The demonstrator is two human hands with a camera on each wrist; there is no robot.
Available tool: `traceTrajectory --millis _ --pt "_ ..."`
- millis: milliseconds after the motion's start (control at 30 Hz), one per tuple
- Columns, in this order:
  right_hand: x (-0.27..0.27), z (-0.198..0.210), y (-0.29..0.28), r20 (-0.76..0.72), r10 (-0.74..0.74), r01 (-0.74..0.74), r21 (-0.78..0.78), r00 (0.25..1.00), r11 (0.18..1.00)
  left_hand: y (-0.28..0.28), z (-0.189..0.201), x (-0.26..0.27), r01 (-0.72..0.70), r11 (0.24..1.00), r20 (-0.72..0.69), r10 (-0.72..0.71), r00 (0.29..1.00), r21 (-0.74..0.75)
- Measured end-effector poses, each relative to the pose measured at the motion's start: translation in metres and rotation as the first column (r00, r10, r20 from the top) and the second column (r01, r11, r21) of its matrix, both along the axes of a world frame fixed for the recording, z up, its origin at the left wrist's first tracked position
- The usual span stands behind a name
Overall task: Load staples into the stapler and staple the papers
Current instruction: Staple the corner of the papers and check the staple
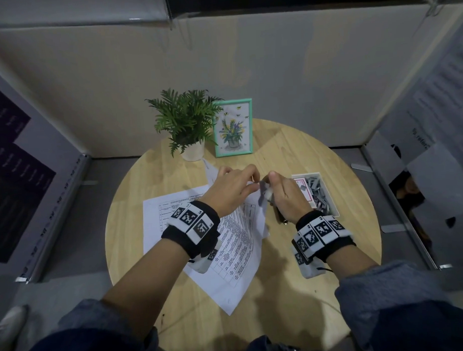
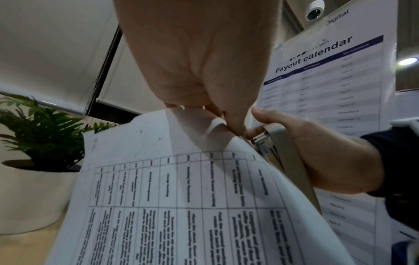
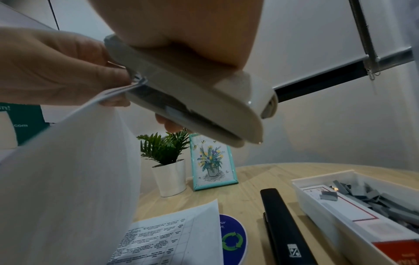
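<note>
Two hands meet over the middle of the round wooden bench (image 1: 290,152). My left hand (image 1: 229,192) has its fingers (image 2: 235,123) curled tight, pinching the lifted corner of the papers (image 2: 181,197). That corner is pushed right into the mouth of the grey stapler (image 3: 192,93), and the rest of those sheets droops down toward the bench. My right hand (image 1: 285,197) is wrapped around the stapler, thumb on top and fingers underneath, holding it up off the bench. Its long axis runs left to right, tilted, with the mouth pointing left at the papers and the hinge end toward the right. Another printed sheet (image 3: 167,240) lies flat on the bench below. One black stapler (image 3: 283,227) lies unused just left of one white tray (image 3: 322,208) full of loose grey staple strips (image 3: 385,199). One potted plant (image 1: 186,121) and one framed flower picture (image 1: 232,128) stand at the far edge.
</note>
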State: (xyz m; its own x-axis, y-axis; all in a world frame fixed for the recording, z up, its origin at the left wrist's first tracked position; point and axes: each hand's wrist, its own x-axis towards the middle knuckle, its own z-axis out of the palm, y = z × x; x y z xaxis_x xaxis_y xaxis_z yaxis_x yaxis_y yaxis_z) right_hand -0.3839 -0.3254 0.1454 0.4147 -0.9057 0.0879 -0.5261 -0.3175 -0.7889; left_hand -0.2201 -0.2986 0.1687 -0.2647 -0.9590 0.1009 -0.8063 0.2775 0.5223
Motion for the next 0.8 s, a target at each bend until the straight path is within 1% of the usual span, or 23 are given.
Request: traceTrajectory --millis 133,333,467,600,800 --pt "-0.001 0.002 -0.002 -0.047 0.057 -0.058 -0.020 0.997 0.998 0.000 0.000 -0.001 0.028 0.999 -0.008 -0.028 1.000 0.034" --pt "0.001 0.005 -0.002 -0.168 0.117 -0.134 -0.092 0.979 0.987 0.001 0.005 -0.001 0.055 0.996 0.027 -0.057 0.998 0.067" --pt "0.005 0.006 0.002 -0.230 0.103 -0.130 -0.105 0.968 0.986 0.002 0.007 0.000 0.057 0.994 0.036 -0.060 0.998 0.090" --pt "0.007 0.004 0.005 -0.291 0.082 -0.133 -0.160 0.953 0.978 0.004 0.006 0.002 0.057 0.993 0.017 -0.059 0.998 0.104" --pt "0.009 0.002 0.007 -0.342 0.029 -0.110 -0.219 0.939 0.969 0.005 0.004 0.002 0.051 0.996 -0.007 -0.050 0.999 0.077"
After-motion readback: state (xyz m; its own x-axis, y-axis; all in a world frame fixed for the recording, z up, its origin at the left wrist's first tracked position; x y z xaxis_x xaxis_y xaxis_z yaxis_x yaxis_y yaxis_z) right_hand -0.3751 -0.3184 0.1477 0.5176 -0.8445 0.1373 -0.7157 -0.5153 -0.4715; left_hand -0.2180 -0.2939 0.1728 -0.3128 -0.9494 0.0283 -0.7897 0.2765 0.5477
